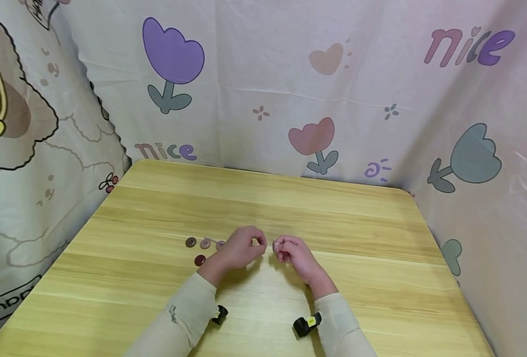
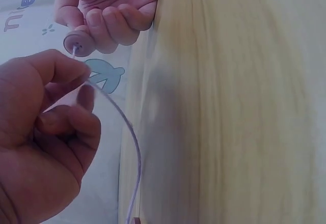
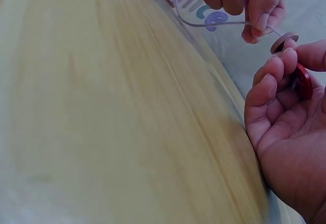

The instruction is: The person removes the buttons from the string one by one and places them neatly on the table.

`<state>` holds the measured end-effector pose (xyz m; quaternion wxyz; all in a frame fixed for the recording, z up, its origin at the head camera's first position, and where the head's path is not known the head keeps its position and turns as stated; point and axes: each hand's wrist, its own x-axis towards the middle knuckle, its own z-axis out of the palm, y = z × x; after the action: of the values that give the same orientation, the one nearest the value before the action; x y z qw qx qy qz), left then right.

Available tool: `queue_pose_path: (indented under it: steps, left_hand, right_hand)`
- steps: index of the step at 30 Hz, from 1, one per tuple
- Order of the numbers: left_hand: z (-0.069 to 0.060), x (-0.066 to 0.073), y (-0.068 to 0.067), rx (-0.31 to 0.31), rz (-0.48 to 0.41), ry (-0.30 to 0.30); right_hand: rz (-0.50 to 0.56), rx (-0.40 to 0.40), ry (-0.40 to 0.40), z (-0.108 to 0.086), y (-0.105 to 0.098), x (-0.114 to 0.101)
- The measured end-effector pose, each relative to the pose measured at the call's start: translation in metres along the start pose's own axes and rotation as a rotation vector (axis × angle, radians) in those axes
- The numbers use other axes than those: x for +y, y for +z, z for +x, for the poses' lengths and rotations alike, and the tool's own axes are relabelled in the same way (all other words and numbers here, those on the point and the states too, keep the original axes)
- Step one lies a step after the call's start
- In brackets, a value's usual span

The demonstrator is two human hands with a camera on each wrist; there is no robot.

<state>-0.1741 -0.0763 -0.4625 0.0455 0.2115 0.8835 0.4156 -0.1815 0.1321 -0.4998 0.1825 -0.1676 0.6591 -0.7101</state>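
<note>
My left hand [image 1: 242, 248] pinches a thin pale cord [image 2: 136, 147] between thumb and forefinger, close to a button. The pinkish-brown button [image 2: 80, 44] is pinched in my right hand [image 1: 297, 254], face toward the left hand. In the left wrist view the cord meets the button at its holes. A red button [image 3: 303, 81] also sits within the right hand, behind the curled fingers. From the left hand, the cord's long part trails back to the tabletop. A short gap separates the two hands, just above the table.
Left of the hands, on the wooden table [image 1: 361, 223], lie a dark olive button [image 1: 191, 242], a pinkish button [image 1: 205, 243], another pinkish one [image 1: 219, 245] partly hidden by the left hand, and a dark red button [image 1: 200, 260]. Printed curtains [image 1: 254, 59] hang behind.
</note>
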Motion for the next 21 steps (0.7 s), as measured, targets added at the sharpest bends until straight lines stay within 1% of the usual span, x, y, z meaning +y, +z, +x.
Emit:
queue_pose_path:
  steps: [4,7,8,10,12,15,17,21]
  left_hand:
    - [0.0002,0.0006,0.0002,-0.017,-0.075,-0.009]
    - [0.0003,0.0012,0.0012,-0.026,-0.1,-0.007]
    - [0.0005,0.0014,0.0016,-0.024,-0.102,-0.006]
    - [0.0002,0.0025,0.0019,-0.017,-0.105,-0.024]
    - [-0.0004,0.0036,0.0022,-0.015,-0.116,-0.055]
    - [-0.001,0.0047,0.003,-0.014,-0.114,-0.085]
    - [-0.0008,0.0048,0.0038,-0.011,-0.1,-0.08]
    - [0.0,0.0041,0.0055,0.003,-0.072,-0.052]
  right_hand:
    - [0.006,-0.005,-0.003,0.0004,-0.0003,0.0001]
    - [0.006,-0.009,-0.005,0.0007,-0.0005,0.0009]
    - [0.006,-0.009,-0.006,0.0008,-0.0005,0.0008]
    - [0.005,-0.01,-0.006,0.0009,-0.0005,0.0007]
    - [0.004,-0.009,-0.005,0.0008,-0.0003,0.0001]
    - [0.006,-0.006,0.0,0.0005,-0.0004,-0.0001]
    - [0.008,-0.003,0.005,0.0003,-0.0003,-0.0002]
    - [0.01,0.0,0.013,-0.0001,-0.0001,-0.0003]
